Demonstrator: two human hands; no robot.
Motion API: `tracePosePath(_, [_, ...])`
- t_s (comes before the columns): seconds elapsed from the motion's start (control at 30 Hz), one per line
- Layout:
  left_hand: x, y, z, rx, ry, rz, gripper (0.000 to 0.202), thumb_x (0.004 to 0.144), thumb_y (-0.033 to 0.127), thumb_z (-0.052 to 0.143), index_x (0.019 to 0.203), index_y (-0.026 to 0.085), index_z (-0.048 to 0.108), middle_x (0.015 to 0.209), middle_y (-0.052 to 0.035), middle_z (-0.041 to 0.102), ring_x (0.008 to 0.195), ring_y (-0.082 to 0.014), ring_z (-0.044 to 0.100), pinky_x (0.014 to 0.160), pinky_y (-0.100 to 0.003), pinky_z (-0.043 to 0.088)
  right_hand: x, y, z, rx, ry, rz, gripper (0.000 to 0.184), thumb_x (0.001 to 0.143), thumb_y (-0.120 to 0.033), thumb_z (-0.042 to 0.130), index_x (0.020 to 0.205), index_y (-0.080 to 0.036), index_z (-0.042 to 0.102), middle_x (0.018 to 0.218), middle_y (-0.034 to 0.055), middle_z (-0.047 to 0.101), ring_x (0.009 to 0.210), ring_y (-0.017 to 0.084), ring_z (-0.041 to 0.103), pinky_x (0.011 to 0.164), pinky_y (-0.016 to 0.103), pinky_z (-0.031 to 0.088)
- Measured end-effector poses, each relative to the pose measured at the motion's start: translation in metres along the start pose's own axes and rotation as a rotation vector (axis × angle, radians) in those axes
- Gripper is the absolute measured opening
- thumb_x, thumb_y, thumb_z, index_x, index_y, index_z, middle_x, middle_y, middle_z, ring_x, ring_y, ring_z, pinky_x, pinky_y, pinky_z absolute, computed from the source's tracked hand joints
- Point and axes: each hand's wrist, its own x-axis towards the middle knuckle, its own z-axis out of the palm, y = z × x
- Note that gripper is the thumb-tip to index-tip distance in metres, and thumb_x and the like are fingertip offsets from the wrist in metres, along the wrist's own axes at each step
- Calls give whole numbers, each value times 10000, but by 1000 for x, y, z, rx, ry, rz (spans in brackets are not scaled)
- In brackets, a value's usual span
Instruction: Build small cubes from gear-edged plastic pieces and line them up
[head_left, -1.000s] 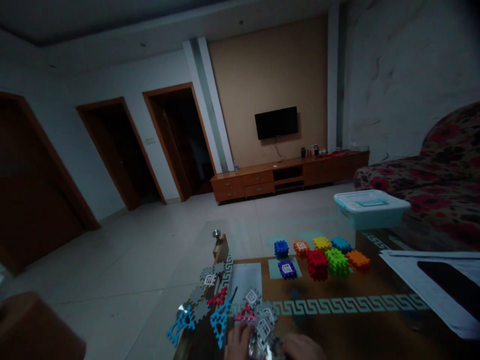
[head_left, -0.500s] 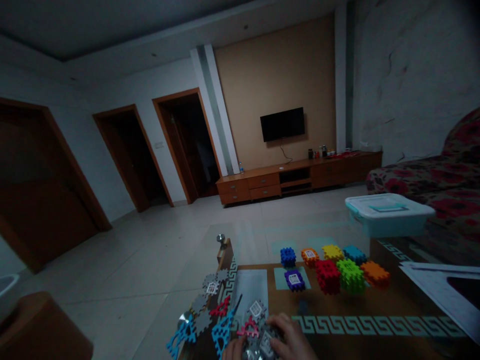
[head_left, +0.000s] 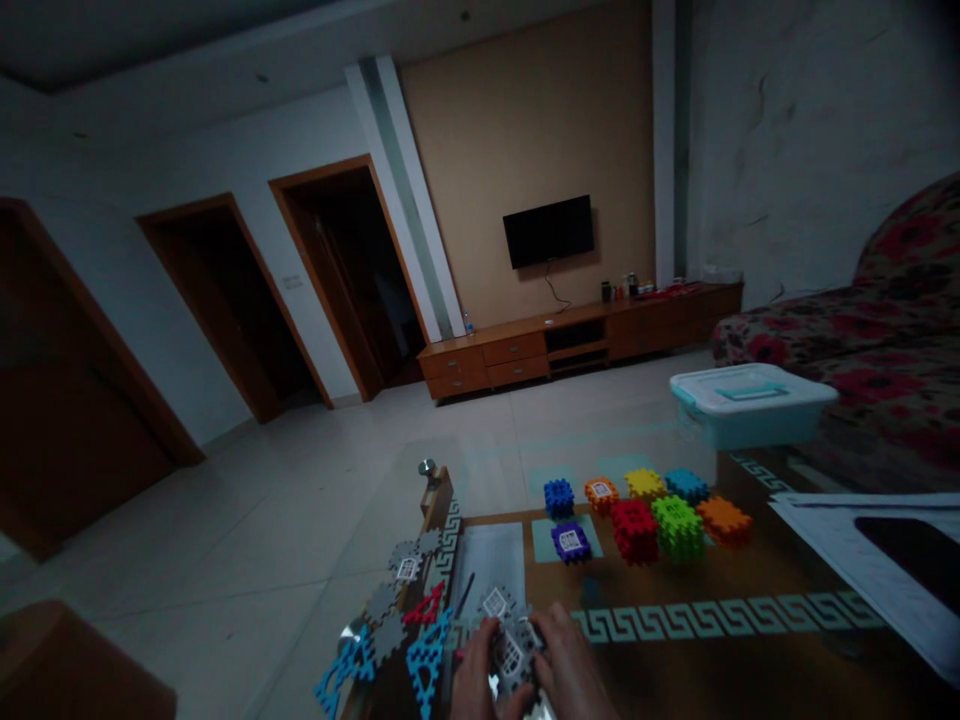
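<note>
At the bottom edge, my left hand (head_left: pixel 474 678) and my right hand (head_left: pixel 570 672) both close round a grey toothed block assembly (head_left: pixel 514 655), pressing its plates together just above the table (head_left: pixel 750 650). Loose grey, red and blue toothed plates (head_left: pixel 409 615) lie to the left of my hands on the table's near corner. Several finished cubes in blue, purple, red, green, yellow and orange (head_left: pixel 637 510) stand in a cluster farther back on the table.
A lidded teal plastic box (head_left: pixel 750 405) sits at the table's far right. Papers with a dark phone (head_left: pixel 885 560) lie on the right. A floral sofa (head_left: pixel 862 340) is beyond. Open tiled floor, doors and a TV cabinet (head_left: pixel 570 345) fill the room behind.
My hands have risen further into view and drawn together round the grey assembly. The camera has swung slightly left and down.
</note>
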Motion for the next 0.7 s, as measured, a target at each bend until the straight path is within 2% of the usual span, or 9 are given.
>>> tracePosePath(0.17, [-1,6,14,103,-138,-24,531,611,187,653,1142,164,640,1240,-158,638,1188,-319,564,1028,-431,443,5,13,2,106,88,-19,398,811,-30,394,1058,-140,687,1048,136,671,1002,223,630,887,273,460])
tracePosePath(0.27, [0,14,19,200,-202,-95,641,535,131,652,1175,149,627,1337,-179,560,1246,-351,507,1037,-455,416,5,18,4,157,100,-18,438,800,-11,366,1056,-154,691,1041,125,682,1003,213,632,880,268,462])
tracePosePath(0.4, [2,21,20,277,-279,-152,725,535,149,628,1257,136,561,1432,-193,451,1322,-361,415,1046,-454,378,2,19,2,176,95,-15,441,777,-13,383,1061,-147,692,1053,132,686,1017,221,627,888,273,459])
tracePosePath(0.5, [6,22,16,292,-315,-156,683,566,111,565,1248,109,553,1359,-201,526,1276,-324,470,1021,-397,393,1,21,0,161,85,-26,435,770,-10,383,1041,-153,692,1043,121,684,1004,214,628,881,265,454])
tracePosePath(0.57, [9,20,13,288,-318,-162,629,572,95,532,1199,131,576,1247,-168,607,1201,-296,531,961,-362,432,1,24,-1,148,81,-33,440,758,-2,389,1038,-166,685,1050,111,678,1007,207,625,880,260,448])
tracePosePath(0.7, [16,15,6,193,-275,-110,579,571,143,567,1150,136,578,1174,-151,633,1139,-285,562,973,-363,436,2,28,-5,139,104,-27,426,751,-2,402,1027,-170,679,1044,105,673,997,212,624,875,270,444])
